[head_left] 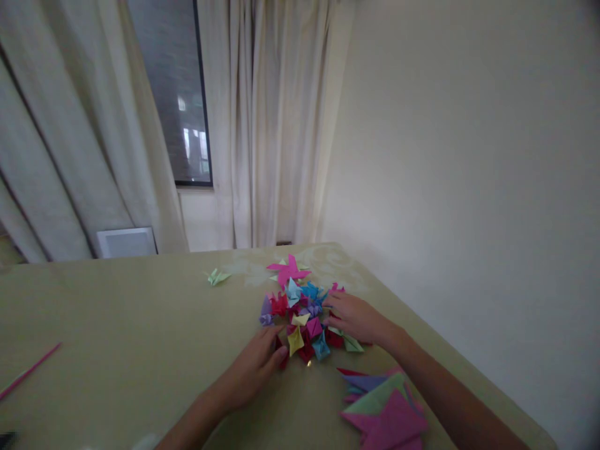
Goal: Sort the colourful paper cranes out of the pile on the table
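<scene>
A heap of small folded paper shapes (302,312) in pink, blue, red, yellow and purple lies on the table (117,325). My left hand (255,365) rests at the heap's near left edge, fingers curled loosely against a dark red piece. At the heap's right side my right hand (356,317) lies over the pieces with fingers stretched toward the middle. Whether either hand grips a piece is hidden by the fingers.
A stack of flat coloured paper sheets (387,412) lies near the front right. One pale green folded piece (215,276) sits apart at the back. A pink strip (28,372) lies at the far left. Curtains, a window and a wall stand behind the table.
</scene>
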Demonstrator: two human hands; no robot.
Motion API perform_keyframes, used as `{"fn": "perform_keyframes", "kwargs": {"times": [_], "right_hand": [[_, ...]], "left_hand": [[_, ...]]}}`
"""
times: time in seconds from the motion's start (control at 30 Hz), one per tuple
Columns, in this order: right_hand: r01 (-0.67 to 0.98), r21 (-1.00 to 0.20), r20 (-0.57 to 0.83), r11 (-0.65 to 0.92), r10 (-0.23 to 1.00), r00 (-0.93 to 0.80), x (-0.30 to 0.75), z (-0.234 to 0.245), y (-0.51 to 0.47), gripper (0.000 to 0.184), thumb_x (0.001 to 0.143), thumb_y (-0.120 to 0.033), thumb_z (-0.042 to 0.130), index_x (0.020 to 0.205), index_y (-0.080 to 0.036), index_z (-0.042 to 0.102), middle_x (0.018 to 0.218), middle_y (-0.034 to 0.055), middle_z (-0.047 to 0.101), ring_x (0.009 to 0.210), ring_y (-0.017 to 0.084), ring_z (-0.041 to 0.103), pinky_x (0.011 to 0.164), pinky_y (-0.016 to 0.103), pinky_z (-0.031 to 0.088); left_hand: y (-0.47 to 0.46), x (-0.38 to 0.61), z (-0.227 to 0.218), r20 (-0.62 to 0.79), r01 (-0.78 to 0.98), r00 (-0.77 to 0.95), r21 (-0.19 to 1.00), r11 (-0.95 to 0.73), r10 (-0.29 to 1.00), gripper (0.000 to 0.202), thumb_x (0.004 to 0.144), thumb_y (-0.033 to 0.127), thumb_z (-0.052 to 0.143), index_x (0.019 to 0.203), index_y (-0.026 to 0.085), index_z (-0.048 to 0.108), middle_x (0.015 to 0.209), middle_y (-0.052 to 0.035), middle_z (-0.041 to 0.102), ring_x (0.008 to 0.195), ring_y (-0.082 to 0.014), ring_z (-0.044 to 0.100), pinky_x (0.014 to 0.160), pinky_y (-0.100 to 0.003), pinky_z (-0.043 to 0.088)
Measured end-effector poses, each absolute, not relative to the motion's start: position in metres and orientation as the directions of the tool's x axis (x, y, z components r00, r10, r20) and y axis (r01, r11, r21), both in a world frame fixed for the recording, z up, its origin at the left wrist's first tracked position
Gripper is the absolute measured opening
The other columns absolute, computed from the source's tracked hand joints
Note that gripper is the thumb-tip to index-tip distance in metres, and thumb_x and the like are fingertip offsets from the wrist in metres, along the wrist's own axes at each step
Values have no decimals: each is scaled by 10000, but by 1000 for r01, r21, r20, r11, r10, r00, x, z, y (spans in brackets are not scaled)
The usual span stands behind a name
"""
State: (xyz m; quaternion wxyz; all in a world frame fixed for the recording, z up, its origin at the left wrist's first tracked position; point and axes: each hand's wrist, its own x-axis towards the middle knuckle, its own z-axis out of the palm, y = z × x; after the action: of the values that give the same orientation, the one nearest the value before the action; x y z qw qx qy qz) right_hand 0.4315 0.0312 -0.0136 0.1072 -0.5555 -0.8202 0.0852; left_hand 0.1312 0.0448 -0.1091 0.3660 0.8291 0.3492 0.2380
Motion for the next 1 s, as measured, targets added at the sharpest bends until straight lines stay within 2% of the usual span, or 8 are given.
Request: {"fn": "perform_keyframes", "kwargs": {"times": [0.17,0.3,0.5,0.6,0.7,0.8,0.9,1.0], "right_hand": [[889,-290,44,354,933,-357,444,-48,16,411,946,-335,739,1326,-194,673,1309,144,698,1198,299,661,1030,402,509],[870,-349,46,348,934,-355,445,-54,16,447,990,-391,666,1394,-199,650,1344,143,700,1239,299,656,1080,421,498],[885,-362,106,294,956,-274,449,-59,31,627,991,-235,518,1607,-144,446,1685,198,401,1534,307,416,1262,474,331],[886,-350,156,305,951,-266,451,-60,25,582,950,-166,501,1531,-132,521,1600,196,501,1455,288,494,1225,448,372],[875,-326,154,357,933,-324,450,-61,16,379,930,-143,517,1256,-159,710,1287,150,713,1203,262,648,1086,402,477],[863,-312,107,397,918,-383,448,-65,12,289,920,-141,542,1087,-187,774,1065,96,781,1020,239,703,974,364,514],[864,-304,109,401,916,-387,445,-69,15,309,956,-166,518,1128,-184,775,1089,101,784,1033,236,703,970,356,507],[862,-300,117,408,913,-391,445,-70,20,333,936,-145,527,1160,-177,772,1174,112,768,1122,236,682,1018,346,488]], "left_hand": [[51,160,-118,187,406,636,744,-531,748,603,1036,489,495,1565,200,462,1591,-172,534,1460,-333,494,1246,-490,367],[60,177,-115,166,463,619,713,-527,768,653,1046,537,435,1578,160,433,1495,-200,601,1368,-334,567,1192,-497,412],[60,197,-105,169,506,624,657,-559,763,437,1042,502,438,1267,184,635,1240,-157,654,1144,-301,641,1032,-448,492],[51,199,-109,238,486,601,650,-585,763,370,1043,506,461,1169,203,630,1213,-143,633,1129,-284,626,1024,-429,487],[45,196,-116,281,466,597,641,-610,751,316,1031,495,496,1065,207,622,1161,-132,645,1117,-292,614,1013,-432,486],[45,197,-123,248,441,627,670,-598,739,323,1033,497,495,1138,218,617,1150,-122,679,1103,-290,631,987,-413,495],[46,201,-125,234,445,626,676,-588,744,391,1024,494,516,1287,216,596,1240,-139,664,1173,-297,622,1036,-418,484],[46,204,-121,250,471,622,637,-610,742,387,1025,500,510,1235,204,643,1241,-144,634,1177,-297,615,1050,-429,484]]}}
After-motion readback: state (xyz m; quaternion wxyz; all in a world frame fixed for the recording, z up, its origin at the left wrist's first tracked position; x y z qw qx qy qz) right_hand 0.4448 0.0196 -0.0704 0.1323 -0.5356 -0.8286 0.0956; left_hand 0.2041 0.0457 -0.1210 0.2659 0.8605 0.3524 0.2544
